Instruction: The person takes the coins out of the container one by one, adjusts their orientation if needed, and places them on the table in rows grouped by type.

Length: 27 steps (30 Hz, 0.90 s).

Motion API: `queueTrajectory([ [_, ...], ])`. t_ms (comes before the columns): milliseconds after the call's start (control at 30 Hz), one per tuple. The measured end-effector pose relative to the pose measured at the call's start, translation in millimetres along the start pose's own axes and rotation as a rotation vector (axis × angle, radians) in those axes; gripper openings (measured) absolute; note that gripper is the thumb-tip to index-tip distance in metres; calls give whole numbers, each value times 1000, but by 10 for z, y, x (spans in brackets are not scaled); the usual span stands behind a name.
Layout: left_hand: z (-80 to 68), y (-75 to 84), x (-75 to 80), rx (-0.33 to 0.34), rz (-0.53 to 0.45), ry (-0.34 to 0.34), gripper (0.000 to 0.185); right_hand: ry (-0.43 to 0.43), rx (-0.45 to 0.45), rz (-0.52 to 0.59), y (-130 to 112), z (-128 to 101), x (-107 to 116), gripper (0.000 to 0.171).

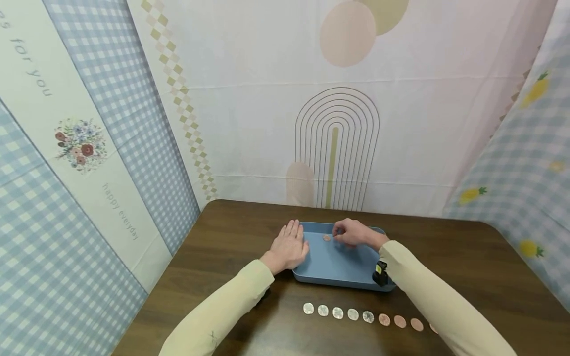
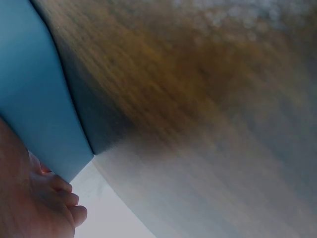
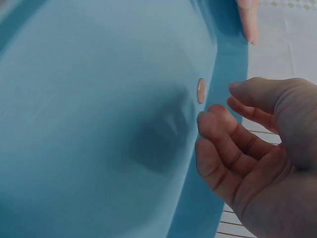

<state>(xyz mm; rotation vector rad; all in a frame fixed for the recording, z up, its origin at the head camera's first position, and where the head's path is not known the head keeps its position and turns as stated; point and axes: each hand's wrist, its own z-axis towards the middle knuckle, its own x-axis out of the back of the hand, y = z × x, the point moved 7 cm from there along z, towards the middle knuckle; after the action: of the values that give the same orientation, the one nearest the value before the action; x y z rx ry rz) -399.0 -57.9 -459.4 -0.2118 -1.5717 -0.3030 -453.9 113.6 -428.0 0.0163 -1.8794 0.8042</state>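
Note:
A blue tray (image 1: 338, 264) lies on a dark wooden table (image 1: 467, 267). My left hand (image 1: 289, 244) rests flat on the tray's left rim, fingers straight; in the left wrist view its fingers (image 2: 54, 196) lie beside the blue tray wall (image 2: 29, 99). My right hand (image 1: 352, 232) hovers over the tray's far end, its fingers loosely curled and holding nothing (image 3: 222, 105). A single copper coin (image 1: 326, 238) lies on the tray floor just beyond those fingertips, and the same coin (image 3: 200, 90) shows close up in the right wrist view.
A row of coins lies on the table in front of the tray: several silver ones (image 1: 337, 312) on the left, copper ones (image 1: 400, 321) on the right. Patterned cloth backdrops (image 1: 267, 123) close in the table on three sides.

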Motion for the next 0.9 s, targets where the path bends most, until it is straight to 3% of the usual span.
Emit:
queueTrajectory([
  [200, -35, -17, -14, -12, 10, 12, 63, 22, -101, -37, -24, 127, -106, 25],
  [400, -89, -22, -15, -21, 14, -2, 63, 9, -143, -45, -41, 151, -228, 37],
  [900, -158, -39, -16, -41, 10, 5, 63, 43, -165, -62, -120, 117, -389, 5],
])
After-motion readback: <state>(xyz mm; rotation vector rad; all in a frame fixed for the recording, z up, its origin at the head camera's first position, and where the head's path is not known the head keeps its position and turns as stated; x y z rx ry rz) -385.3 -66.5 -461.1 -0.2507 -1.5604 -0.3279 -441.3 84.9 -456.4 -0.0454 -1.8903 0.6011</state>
